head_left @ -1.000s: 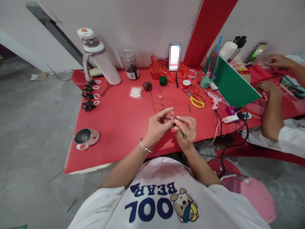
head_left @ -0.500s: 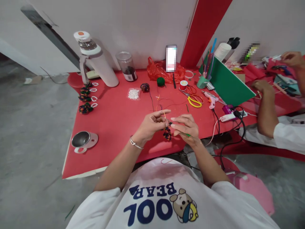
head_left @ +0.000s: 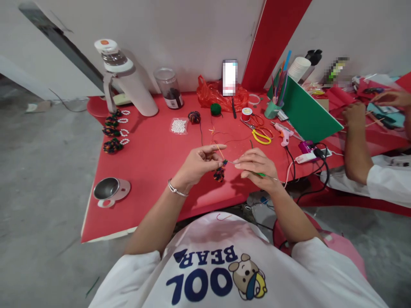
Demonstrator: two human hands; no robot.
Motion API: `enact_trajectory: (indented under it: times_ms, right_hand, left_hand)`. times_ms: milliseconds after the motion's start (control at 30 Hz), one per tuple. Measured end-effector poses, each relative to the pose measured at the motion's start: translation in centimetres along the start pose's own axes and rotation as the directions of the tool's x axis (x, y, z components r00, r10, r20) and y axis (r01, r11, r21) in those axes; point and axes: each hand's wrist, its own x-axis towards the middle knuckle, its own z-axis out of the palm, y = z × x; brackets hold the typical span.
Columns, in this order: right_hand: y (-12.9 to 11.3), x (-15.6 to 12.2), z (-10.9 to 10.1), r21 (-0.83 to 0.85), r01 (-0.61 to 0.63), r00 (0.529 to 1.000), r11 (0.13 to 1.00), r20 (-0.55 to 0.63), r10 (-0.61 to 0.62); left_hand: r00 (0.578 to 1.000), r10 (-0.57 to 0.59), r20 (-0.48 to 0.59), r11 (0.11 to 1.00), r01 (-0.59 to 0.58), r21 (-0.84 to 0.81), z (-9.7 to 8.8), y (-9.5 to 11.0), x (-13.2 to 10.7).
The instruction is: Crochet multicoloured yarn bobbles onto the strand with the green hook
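Observation:
Between the thumb and fingers of my left hand (head_left: 205, 161) is a small dark multicoloured crochet piece (head_left: 219, 174), its lower part hanging free. A strand of yarn runs up over my left index finger, which is stretched out. My right hand (head_left: 258, 168) grips a crochet hook (head_left: 261, 174) with a green handle; its thin metal shaft reaches left to the top of the crochet piece. Beyond my hands lie a multicoloured yarn ball (head_left: 194, 117) and a green yarn ball (head_left: 215, 109). Finished-looking multicoloured pieces (head_left: 112, 145) with white bead loops (head_left: 124, 141) are at the left.
A metal cup (head_left: 111, 191) stands near the left edge, with a tall bottle (head_left: 135, 92) and a jar (head_left: 170, 90) behind. Yellow-handled scissors (head_left: 261, 137), a glue gun (head_left: 285, 134) and a power strip (head_left: 313, 157) lie right. Another person's arm (head_left: 356, 145) is beyond the green board (head_left: 310, 111).
My right hand has moved right, away from my left hand, drawing the hook outward so its shaft shows. My left hand and the crochet piece have shifted slightly left.

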Motion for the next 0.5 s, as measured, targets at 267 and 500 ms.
enact_trajectory:
  times_ms: [267, 500]
  right_hand:
    - [0.0, 0.4, -0.3, 0.141, -0.048, 0.999, 0.989, 0.001, 0.048]
    - [0.7, -0.9, 2.0, 0.406, -0.251, 0.946, 0.879, -0.089, 0.311]
  left_hand:
    - [1.000, 0.000, 0.020, 1.000, 0.001, -0.026, -0.4, -0.2, 0.1]
    - [0.999, 0.010, 0.035, 1.000, -0.010, -0.018, -0.1, -0.4, 0.1]
